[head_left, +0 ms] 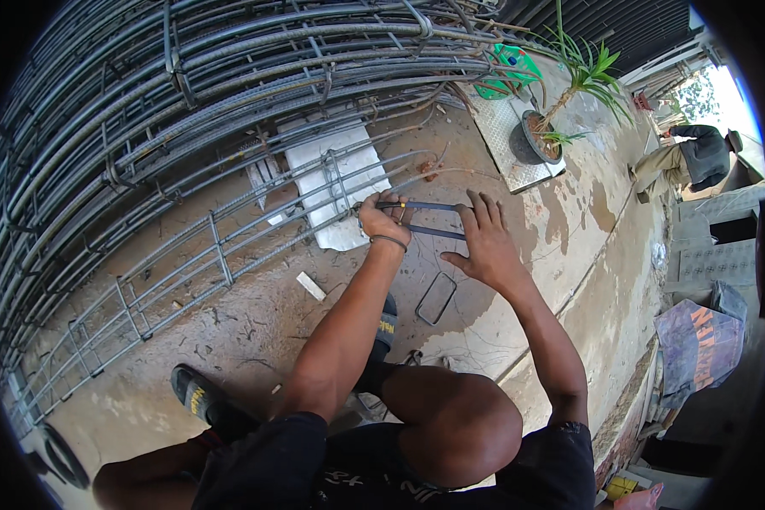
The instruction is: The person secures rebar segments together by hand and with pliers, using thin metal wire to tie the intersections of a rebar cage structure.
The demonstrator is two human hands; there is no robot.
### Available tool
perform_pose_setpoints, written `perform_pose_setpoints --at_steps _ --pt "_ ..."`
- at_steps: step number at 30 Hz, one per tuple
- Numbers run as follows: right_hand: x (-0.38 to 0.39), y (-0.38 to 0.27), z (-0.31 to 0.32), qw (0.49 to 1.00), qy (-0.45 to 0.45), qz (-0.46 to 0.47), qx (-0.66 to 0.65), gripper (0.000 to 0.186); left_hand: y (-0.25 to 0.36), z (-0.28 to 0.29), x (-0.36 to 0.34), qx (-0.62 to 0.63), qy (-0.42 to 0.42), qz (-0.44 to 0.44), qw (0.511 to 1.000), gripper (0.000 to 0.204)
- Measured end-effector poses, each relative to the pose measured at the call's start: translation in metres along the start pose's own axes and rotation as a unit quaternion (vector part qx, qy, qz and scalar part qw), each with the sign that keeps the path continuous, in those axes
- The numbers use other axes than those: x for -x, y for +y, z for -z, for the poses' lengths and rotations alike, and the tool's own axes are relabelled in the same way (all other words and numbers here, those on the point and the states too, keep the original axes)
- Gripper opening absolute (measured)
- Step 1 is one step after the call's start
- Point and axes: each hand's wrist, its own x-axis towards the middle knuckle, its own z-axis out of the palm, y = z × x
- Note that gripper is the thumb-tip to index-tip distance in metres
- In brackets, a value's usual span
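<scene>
My left hand (384,223) is closed around the near end of a dark rectangular metal frame, which looks like a rebar stirrup (435,206). It sits at the end of a long, narrow rebar cage (217,246). My right hand (490,242) is at the frame's other end, with fingers stretched out and thumb apart; its palm side is hidden, so I cannot tell how firmly it touches. Below, a loose rectangular stirrup (436,299) lies on the ground. A whitish slab (336,183) lies under the cage's end.
Stacked rebar cages (229,64) fill the upper left. Beyond my right hand stand a potted plant (531,144) on a metal plate and a green crate (512,72). A person in a hat (705,157) bends at the far right. A small white block (311,286) lies near my left forearm.
</scene>
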Motion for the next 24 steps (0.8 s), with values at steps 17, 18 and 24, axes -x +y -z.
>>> perform_pose_setpoints --at_steps 17,18,24 --pt "0.001 -0.019 -0.053 0.968 -0.009 0.071 0.24 0.042 0.006 0.02 0.007 0.02 -0.162 0.027 0.986 0.025" --pt "-0.001 -0.019 -0.053 0.966 -0.011 0.082 0.246 0.042 0.006 0.02 0.006 0.032 -0.166 0.029 0.985 0.024" --pt "-0.015 -0.019 -0.045 0.963 -0.086 0.091 0.239 0.044 0.006 0.022 -0.002 0.041 -0.155 0.002 0.987 0.024"
